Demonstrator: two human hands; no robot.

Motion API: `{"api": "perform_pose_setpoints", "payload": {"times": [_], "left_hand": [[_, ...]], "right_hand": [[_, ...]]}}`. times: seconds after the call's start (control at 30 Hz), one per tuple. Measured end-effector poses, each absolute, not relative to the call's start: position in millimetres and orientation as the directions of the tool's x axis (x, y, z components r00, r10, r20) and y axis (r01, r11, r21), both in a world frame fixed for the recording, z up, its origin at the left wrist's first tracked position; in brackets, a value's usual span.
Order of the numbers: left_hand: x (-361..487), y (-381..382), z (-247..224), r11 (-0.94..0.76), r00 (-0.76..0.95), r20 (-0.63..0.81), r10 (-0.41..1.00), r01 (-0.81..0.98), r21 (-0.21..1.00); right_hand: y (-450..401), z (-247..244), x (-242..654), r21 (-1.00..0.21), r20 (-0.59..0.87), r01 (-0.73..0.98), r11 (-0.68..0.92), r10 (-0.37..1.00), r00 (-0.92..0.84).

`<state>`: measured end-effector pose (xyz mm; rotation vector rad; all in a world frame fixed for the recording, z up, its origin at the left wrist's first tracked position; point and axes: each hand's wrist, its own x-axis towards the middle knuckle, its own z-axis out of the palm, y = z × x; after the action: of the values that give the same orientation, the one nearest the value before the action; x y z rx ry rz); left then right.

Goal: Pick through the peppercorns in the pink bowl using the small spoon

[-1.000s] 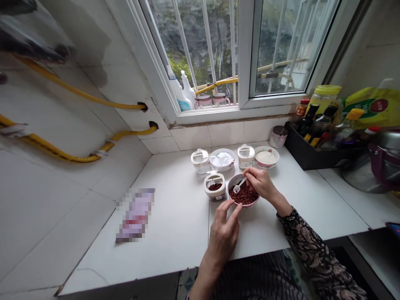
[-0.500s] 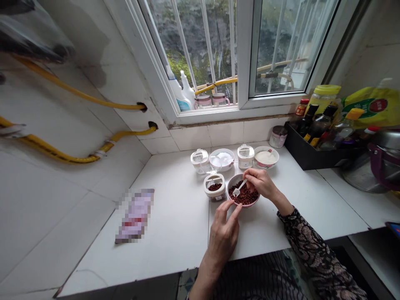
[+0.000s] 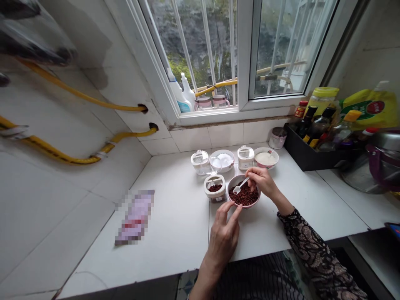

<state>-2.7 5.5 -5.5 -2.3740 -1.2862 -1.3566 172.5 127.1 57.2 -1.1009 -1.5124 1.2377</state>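
Note:
Between the thumb and fingers of my right hand (image 3: pixel 261 182) is a small white plastic spoon (image 3: pixel 240 186). Its scoop end is at the dark red, peppercorn-like grains (image 3: pixel 246 196) filling a pink-rimmed bowl (image 3: pixel 256 201). My left hand (image 3: pixel 224 233) rests its fingertips at the bowl's near rim, thumb and fingers apart, not wrapped round it. Just left of the bowl stands a clear spice jar (image 3: pixel 215 189), its lid raised, with the same dark grains inside.
Behind are two more clear jars, a left one (image 3: pixel 200 162) and a right one (image 3: pixel 246 157), beside a bowl of white grains (image 3: pixel 222 160) and a bowl of off-white powder (image 3: pixel 266 158). A black bottle box (image 3: pixel 308 156) and steel pot (image 3: pixel 359 175) stand right. A blurred purple packet (image 3: pixel 136 216) lies left.
The right hand has shifted very slightly to the right with the spoon, whose scoop end stays over the grains. My left hand remains at the bowl's rim.

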Motion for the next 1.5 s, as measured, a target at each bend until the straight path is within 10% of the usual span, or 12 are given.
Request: {"api": "perform_pose_setpoints", "payload": {"times": [0.6, 1.07, 1.5], "left_hand": [[-0.2, 5.2, -4.1, -0.623, 0.218, 0.761, 0.611, 0.725, 0.293], [0.7, 5.6, -6.5, -0.626, 0.211, 0.767, 0.606, 0.721, 0.296], [-1.2, 4.6, -6.2, -0.622, 0.229, 0.749, 0.622, 0.725, 0.295]], "right_hand": [[131.6, 61.2, 173.0, -0.996, 0.084, -0.013, 0.083, 0.978, -0.189], [101.8, 63.7, 140.5, -0.593, 0.629, 0.316, 0.741, 0.671, -0.392], [120.7, 59.6, 167.4, -0.849, 0.292, 0.344, 0.400, 0.899, -0.325]]}}
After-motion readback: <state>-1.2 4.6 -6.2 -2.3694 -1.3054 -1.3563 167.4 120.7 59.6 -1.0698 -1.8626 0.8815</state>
